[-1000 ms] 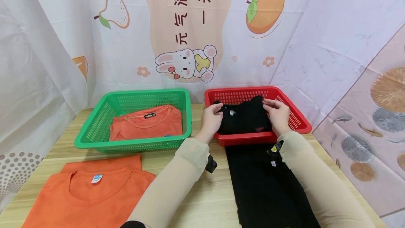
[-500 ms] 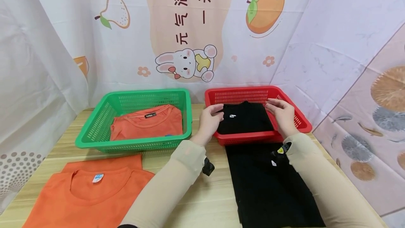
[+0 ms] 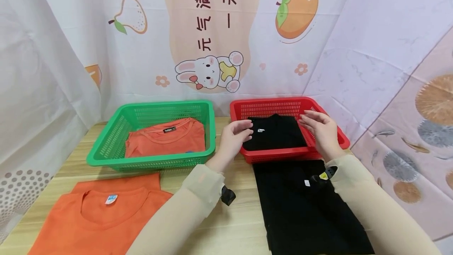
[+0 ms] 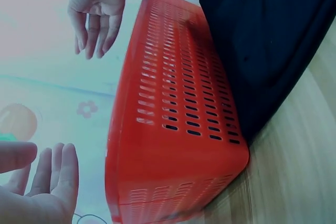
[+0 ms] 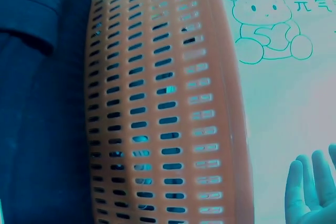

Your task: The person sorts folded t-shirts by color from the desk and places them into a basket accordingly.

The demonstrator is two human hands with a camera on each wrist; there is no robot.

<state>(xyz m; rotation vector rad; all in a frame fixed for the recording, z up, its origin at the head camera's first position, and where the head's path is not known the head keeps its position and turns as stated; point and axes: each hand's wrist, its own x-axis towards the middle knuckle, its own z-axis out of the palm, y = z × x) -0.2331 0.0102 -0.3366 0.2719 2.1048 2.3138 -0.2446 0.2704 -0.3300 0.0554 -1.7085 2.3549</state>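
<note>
Inside the red basket (image 3: 276, 153) lies a black folded shirt (image 3: 283, 135) with a small white neck label, flat and close to the basket's left side. My left hand (image 3: 231, 141) hovers over the basket's left front rim, fingers loosely bent and holding nothing. Over the right side is my right hand (image 3: 323, 131), its fingers relaxed, apart from the shirt. The left wrist view catches both hands beyond the perforated basket wall (image 4: 173, 156). Another black garment (image 3: 308, 215), also labelled, lies spread on the table in front of the basket.
To the left stands a green basket (image 3: 148, 162) with a folded coral shirt (image 3: 173, 141) in it. An orange shirt (image 3: 102, 227) lies on the wooden table (image 3: 226, 223) in front of it. A printed curtain (image 3: 141, 66) hangs behind the baskets.
Both hands have let go of the black shirt's upper corners and drawn apart. The shirt, whose far edge was raised, now lies flat in the red basket.
</note>
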